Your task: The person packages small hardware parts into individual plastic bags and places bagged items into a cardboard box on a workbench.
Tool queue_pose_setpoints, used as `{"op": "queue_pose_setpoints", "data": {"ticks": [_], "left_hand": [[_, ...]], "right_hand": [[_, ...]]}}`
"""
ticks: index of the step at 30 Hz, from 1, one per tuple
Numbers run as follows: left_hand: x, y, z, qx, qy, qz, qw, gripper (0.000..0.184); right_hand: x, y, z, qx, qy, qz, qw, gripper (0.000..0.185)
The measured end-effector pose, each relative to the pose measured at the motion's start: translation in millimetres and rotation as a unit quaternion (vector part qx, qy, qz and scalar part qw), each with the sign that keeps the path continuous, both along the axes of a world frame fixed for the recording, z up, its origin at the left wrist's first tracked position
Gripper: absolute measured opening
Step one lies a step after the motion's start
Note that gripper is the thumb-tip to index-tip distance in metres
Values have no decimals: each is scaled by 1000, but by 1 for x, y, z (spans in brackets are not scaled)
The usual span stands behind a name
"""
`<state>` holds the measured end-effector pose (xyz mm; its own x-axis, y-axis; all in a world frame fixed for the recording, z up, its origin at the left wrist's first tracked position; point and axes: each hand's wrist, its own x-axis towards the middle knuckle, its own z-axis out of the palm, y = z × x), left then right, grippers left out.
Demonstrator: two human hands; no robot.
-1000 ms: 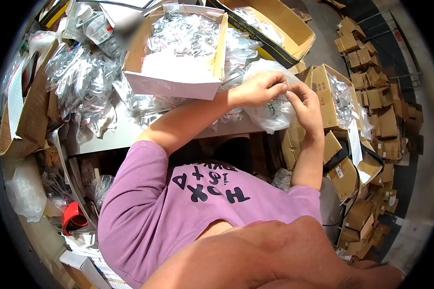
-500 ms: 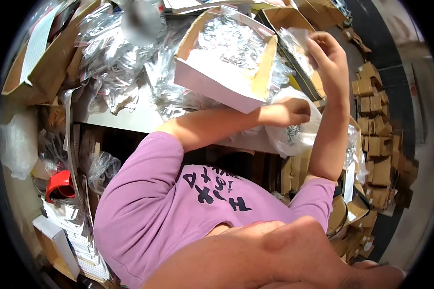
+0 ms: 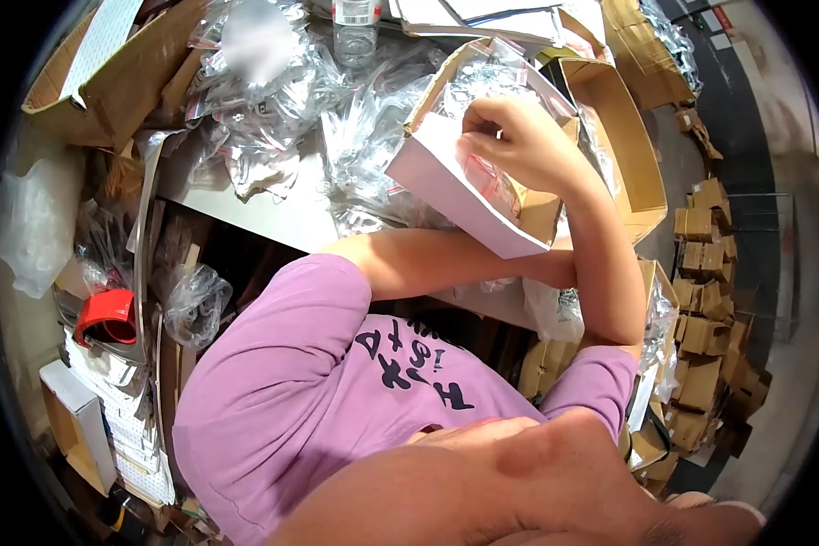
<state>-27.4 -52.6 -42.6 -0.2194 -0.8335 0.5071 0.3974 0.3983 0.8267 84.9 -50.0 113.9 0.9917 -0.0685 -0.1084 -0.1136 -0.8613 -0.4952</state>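
My right hand (image 3: 511, 136) is over the front of a white cardboard box (image 3: 469, 200), its fingers curled together in a pinch. What they hold, if anything, is not clear. Right below it, a clear zip bag with red lines (image 3: 493, 182) lies in the box, and more clear bags (image 3: 491, 77) fill the far part. My left arm (image 3: 455, 259) reaches across in front of the box. The left hand is hidden behind my right forearm. Beneath that spot hangs a translucent plastic bag (image 3: 555, 309) with small metal pieces in it.
Piles of clear bags (image 3: 264, 109) cover the table's left part. A plastic bottle (image 3: 355, 36) stands at the back. To the right of the white box is an open brown box (image 3: 623, 136). Several small cartons (image 3: 705, 255) are stacked on the floor at right.
My right hand has moved left from the brown box to over the white box. The left hand has gone out of sight behind the right forearm. The camera view has shifted.
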Motion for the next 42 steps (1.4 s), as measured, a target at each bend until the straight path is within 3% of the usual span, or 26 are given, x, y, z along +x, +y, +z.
{"op": "queue_pose_setpoints", "data": {"ticks": [2,5,9,11,12,14,15,16,18,20,21,22,24,27,31,32,34,42], "left_hand": [[4,2,5,-10,-9,17,1000,36],[37,31,57,-10,-71,67,995,33],[42,35,59,15,-134,88,987,33],[38,29,56,45,-172,86,980,31],[20,9,25,-45,-126,155,979,27],[22,10,35,92,-91,68,989,23],[22,15,33,60,20,76,995,27],[20,11,36,138,83,2,987,33],[19,12,37,153,147,17,977,39],[24,9,31,146,167,-52,974,41],[26,17,40,150,108,-23,982,45],[24,16,37,138,105,-29,984,37],[25,15,34,26,-97,81,992,23],[26,17,37,20,-114,87,989,16],[26,16,38,26,-104,89,990,15],[26,16,37,31,-97,83,991,15],[24,18,39,18,-90,106,990,11],[29,24,48,23,-112,130,985,12]], "right_hand": [[-6,-3,0,44,-23,-8,999,8],[-17,-2,4,183,-25,-78,980,9],[-49,-5,14,121,-103,-103,982,9],[-81,-6,17,155,-197,-129,959,14],[-98,-3,24,171,-226,-143,948,15],[-139,-10,26,146,-255,-196,935,18],[-163,-14,24,156,-236,-251,926,19],[-182,-14,16,155,-249,-301,907,18],[-217,-16,-3,111,-216,-371,896,17],[-237,-8,-24,124,-228,-421,869,14],[-245,-7,-32,115,-236,-434,862,13],[-252,-4,-39,107,-245,-446,854,13],[-257,1,-48,107,-268,-463,838,14],[-257,5,-53,94,-294,-476,823,13],[-259,8,-57,169,-228,-481,830,17],[-261,7,-52,98,-79,-489,863,22],[-259,8,-62,-61,10,-394,917,26],[-255,6,-84,-230,-12,-311,922,28]]}}
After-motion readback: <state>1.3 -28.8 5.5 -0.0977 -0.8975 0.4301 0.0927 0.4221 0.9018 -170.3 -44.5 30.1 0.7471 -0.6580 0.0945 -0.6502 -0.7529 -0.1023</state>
